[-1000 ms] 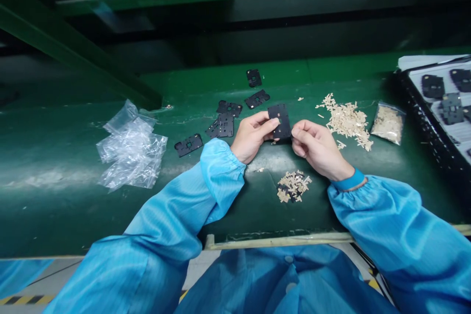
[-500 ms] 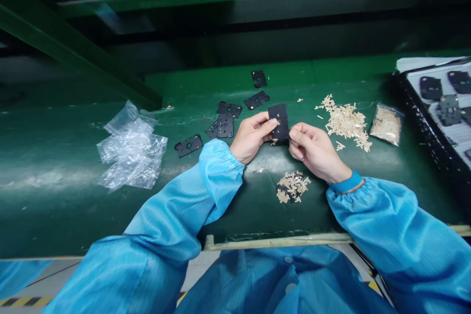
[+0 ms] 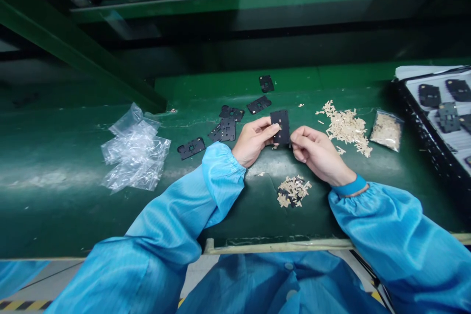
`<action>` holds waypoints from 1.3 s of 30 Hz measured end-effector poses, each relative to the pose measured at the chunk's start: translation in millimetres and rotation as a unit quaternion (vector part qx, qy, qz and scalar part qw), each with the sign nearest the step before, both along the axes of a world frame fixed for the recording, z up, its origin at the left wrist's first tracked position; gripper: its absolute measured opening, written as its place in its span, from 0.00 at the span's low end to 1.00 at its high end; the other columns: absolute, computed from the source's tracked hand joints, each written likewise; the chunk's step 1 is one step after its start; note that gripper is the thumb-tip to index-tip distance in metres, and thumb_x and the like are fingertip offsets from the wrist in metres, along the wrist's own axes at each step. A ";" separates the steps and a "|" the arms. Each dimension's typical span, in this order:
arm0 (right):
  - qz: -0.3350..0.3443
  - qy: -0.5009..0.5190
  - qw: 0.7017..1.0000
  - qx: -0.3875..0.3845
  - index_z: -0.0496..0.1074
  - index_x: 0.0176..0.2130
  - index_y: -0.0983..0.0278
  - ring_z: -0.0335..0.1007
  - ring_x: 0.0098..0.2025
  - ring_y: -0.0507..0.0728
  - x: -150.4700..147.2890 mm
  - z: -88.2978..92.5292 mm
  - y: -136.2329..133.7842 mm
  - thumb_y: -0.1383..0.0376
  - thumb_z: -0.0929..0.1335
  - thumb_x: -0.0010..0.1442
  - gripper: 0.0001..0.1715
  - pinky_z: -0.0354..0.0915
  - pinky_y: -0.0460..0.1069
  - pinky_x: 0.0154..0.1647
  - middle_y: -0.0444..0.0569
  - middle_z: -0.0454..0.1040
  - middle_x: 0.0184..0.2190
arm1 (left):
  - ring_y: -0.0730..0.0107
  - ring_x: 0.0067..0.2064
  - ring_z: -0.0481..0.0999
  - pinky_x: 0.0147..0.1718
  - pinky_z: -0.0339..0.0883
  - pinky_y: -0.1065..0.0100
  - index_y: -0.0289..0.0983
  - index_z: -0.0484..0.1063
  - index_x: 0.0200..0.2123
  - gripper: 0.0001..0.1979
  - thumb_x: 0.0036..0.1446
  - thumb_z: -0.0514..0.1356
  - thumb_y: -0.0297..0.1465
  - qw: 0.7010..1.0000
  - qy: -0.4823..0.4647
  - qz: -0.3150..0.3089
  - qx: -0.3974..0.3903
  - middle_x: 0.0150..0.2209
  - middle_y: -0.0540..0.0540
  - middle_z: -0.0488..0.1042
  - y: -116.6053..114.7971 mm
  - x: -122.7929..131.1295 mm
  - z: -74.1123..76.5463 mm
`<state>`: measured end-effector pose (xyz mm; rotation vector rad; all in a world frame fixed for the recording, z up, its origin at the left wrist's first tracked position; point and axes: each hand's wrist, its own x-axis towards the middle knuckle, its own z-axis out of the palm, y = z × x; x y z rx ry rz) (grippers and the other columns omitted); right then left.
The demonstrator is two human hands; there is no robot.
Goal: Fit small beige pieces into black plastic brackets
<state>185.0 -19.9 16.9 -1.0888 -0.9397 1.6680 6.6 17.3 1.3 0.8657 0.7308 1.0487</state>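
My left hand (image 3: 254, 140) grips a flat black plastic plate with small cutouts (image 3: 281, 130), thumb on its face. Close by the plate's lower right corner, my right hand (image 3: 312, 151) is pinched, thumb against forefinger; whatever lies between the fingertips is too small to make out. Several similar black plates (image 3: 228, 128) lie on the green bench beyond and left of my left hand. Below the hands sits a small heap of beige and black pieces (image 3: 293, 191). A larger spread of beige pieces (image 3: 348, 126) lies to the right of my right hand.
Clear plastic bags (image 3: 138, 149) are piled at the left. A zip bag filled with beige pieces (image 3: 386, 130) lies right of the spread. At the far right stands a black tray (image 3: 423, 122) with black plates on white lining. A green post (image 3: 91, 54) slants down at the back left.
The view has tilted slightly, so everything sits a little lower in the picture. Both hands keep nearly the same pose around the black plate.
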 end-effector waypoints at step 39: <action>-0.075 0.054 0.995 0.046 0.71 0.29 0.63 0.55 0.19 0.46 2.1 3.1 3.3 0.61 0.76 0.58 0.13 0.47 0.47 0.21 0.39 0.67 0.22 | 0.78 0.35 0.79 0.37 0.79 0.73 0.36 0.67 0.36 0.27 0.42 0.79 0.39 0.998 0.016 0.059 -0.025 0.35 0.52 0.77 -5.5 8.4 -1.6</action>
